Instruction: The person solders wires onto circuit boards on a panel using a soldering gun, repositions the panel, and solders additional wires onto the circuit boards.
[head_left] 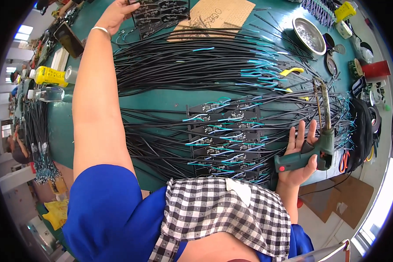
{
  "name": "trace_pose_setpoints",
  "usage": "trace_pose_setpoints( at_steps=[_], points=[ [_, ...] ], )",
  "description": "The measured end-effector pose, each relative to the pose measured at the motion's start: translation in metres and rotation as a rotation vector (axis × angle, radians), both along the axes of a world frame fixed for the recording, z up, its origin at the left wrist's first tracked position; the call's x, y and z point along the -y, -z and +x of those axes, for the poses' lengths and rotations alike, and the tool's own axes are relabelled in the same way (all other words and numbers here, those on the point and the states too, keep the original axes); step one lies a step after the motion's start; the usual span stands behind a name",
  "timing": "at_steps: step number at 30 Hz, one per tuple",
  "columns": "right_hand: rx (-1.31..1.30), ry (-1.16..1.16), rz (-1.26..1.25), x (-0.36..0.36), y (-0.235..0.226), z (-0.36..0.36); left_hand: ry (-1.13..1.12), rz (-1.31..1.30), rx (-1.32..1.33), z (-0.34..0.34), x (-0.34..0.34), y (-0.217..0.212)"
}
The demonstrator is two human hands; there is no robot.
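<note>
At the far left of the bench my left hand (116,16), arm stretched out, has its fingers closed at the edge of a black circuit board panel (162,16). My right hand (299,172) is palm up at the near right, holding a dark green soldering gun (298,161) with a red button. The thumb lies over the gun and the other fingers stretch out beneath it; its long metal tip (326,105) points away from me. Beside this hand a second panel of black circuit boards (225,138) lies in front of me, with blue, white and green wire ends across it.
A thick bundle of black cables (183,63) crosses the green bench (161,97). Beyond it are cardboard (222,17) and a metal bowl (309,36). Yellow-handled pliers (292,71) rest by the cable ends. Bottles (50,75) and a phone (68,40) are at the left.
</note>
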State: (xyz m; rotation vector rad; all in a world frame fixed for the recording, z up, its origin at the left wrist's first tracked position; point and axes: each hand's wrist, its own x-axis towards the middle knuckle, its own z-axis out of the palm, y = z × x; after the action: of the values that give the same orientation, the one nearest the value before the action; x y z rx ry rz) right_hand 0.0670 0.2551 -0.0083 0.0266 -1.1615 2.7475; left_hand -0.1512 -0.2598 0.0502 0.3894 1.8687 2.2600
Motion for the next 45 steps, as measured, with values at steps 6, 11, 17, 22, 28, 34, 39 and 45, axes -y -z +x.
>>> trace_pose_setpoints(
  at_steps=[6, 11, 17, 22, 28, 34, 39, 45],
  points=[
    [-0.055, -0.005, -0.082, -0.005, 0.011, -0.006, -0.729, -0.152, -0.392, 0.027, -0.033, -0.051],
    [-0.062, 0.031, -0.044, -0.013, 0.027, -0.019, -0.383, -0.147, -0.203, 0.083, -0.072, -0.075],
    [-0.106, 0.03, -0.043, -0.014, 0.035, -0.036, -0.351, 0.073, 0.38, 0.203, -0.202, 0.016],
    [-0.127, -0.019, -0.124, -0.015, 0.029, -0.032, -0.198, 0.09, 0.657, 0.256, -0.249, 0.05],
    [-0.061, -0.008, -0.123, -0.011, 0.03, -0.018, -0.14, -0.022, 0.68, 0.25, -0.256, 0.057],
    [0.047, -0.094, -0.114, -0.004, 0.037, -0.012, -0.057, -0.139, 0.561, 0.258, -0.253, 0.044],
    [0.05, -0.024, -0.126, -0.016, 0.028, -0.01, 0.033, -1.256, -0.111, 0.263, -0.243, 0.028],
    [0.125, -0.083, -0.216, -0.005, 0.016, -0.003, -0.037, -1.182, -0.69, 0.217, -0.246, 0.011]
  ],
)
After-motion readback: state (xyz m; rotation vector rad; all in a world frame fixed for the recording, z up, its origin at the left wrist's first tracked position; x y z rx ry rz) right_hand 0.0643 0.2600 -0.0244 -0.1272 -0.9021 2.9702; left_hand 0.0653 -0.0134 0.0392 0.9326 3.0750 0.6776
